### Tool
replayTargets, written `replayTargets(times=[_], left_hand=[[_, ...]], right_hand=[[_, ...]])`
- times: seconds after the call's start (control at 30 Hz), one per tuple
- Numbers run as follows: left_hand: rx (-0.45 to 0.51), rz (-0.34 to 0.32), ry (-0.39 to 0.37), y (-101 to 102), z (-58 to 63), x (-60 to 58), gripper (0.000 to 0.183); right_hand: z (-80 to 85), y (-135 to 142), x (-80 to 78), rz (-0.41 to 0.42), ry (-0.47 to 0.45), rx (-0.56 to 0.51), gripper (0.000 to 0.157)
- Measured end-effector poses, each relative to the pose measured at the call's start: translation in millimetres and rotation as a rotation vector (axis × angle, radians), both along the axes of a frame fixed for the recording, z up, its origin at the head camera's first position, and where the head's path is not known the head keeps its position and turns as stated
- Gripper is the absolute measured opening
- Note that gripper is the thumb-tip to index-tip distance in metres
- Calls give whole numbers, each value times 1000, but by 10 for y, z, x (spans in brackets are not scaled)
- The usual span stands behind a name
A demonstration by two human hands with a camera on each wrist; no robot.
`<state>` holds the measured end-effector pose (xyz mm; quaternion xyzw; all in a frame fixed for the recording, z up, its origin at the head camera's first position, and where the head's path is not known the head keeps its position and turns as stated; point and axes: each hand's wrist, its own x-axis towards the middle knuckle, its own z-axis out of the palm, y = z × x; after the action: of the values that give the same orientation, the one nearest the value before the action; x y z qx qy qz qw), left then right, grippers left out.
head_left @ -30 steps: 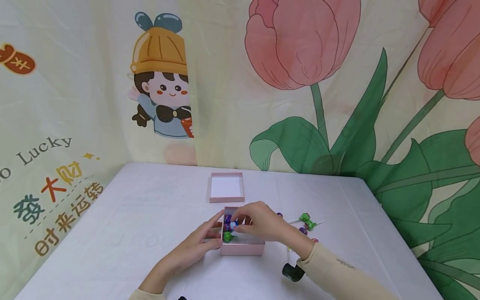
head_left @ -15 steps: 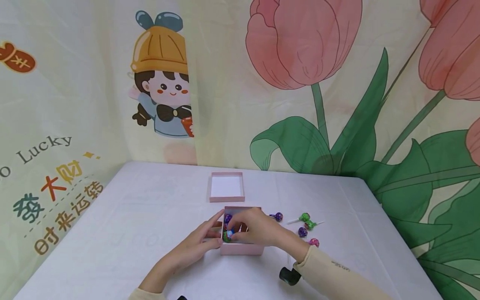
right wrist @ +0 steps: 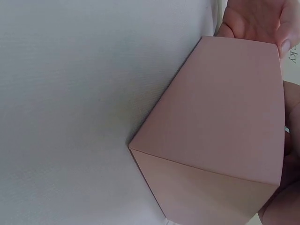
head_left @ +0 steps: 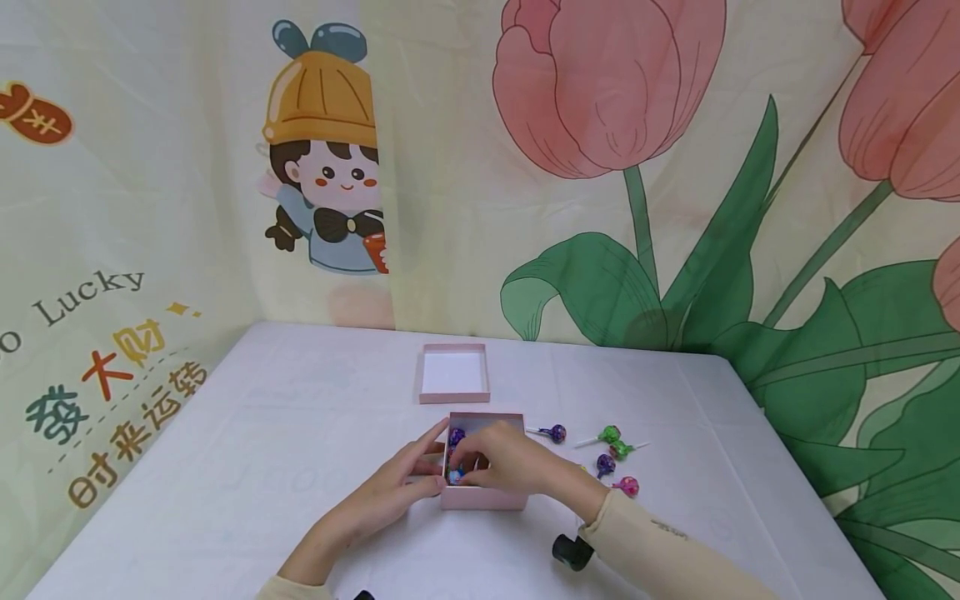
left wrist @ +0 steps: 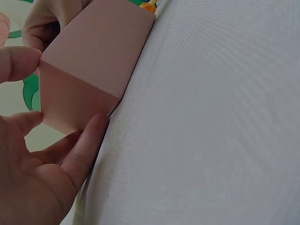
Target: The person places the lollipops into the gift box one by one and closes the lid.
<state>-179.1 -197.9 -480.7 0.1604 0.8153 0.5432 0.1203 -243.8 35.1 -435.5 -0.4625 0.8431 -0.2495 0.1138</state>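
Right hand [head_left: 506, 458] – pinches 1 lollipop [head_left: 455, 476] in 1 box [head_left: 483, 499] | left hand [head_left: 395, 483] – touching box

I have a table [head_left: 315, 400] spread in white before me. Directly on it stands my pink box [head_left: 483, 498], and just beyond that lies a shallow pink lid [head_left: 454, 398], hollow side up. To the box's right lie loose lollipops: a purple one [head_left: 557, 433], two green ones [head_left: 621, 450] close together, another purple one [head_left: 605, 464] and a pink one [head_left: 629, 486].

An open-topped pink box [head_left: 483, 499] sits upright on a white tablecloth [head_left: 360, 375], a purple-wrapped lollipop [head_left: 457, 436] in its far left corner and a blue-wrapped lollipop [head_left: 456, 476], partly hidden from here, near its front left corner.
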Motion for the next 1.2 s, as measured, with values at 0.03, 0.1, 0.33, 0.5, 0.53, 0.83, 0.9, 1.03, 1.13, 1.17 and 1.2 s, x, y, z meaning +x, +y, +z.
replayTargets(times=[0.03, 0.1, 0.33, 0.5, 0.53, 0.83, 0.9, 1.03, 1.13, 1.17, 1.2], left_hand=[[0, 2, 1, 1, -3, 2, 78], [-3, 3, 2, 2, -12, 3, 78], [5, 12, -21, 3, -18, 14, 78], [12, 15, -23, 5, -22, 8, 79], [12, 15, -24, 5, -23, 6, 79], [9, 12, -31, 4, -38, -4, 79], [7, 12, -33, 5, -36, -3, 79], [3, 15, -33, 7, -33, -3, 79], [0, 16, -28, 9, -29, -3, 79], [-2, 16, -29, 10, -29, -3, 79], [-4, 15, -30, 11, -30, -2, 79]], right_hand=[[-2, -5, -1, 5, 1, -2, 11], [1, -14, -2, 13, -4, -6, 10], [4, -51, -18, 20, -32, 16, 9], [-16, -77, -50, 29, -48, 37, 10], [-22, -80, -58, 33, -52, 42, 11], [-69, -95, -104, 37, -61, 66, 9], [-72, -102, -103, 33, -60, 69, 10], [-87, -109, -112, 29, -54, 69, 12], [-95, -103, -119, 34, -50, 65, 13], [-95, -100, -120, 37, -51, 62, 13], [-90, -93, -121, 41, -53, 59, 13]])
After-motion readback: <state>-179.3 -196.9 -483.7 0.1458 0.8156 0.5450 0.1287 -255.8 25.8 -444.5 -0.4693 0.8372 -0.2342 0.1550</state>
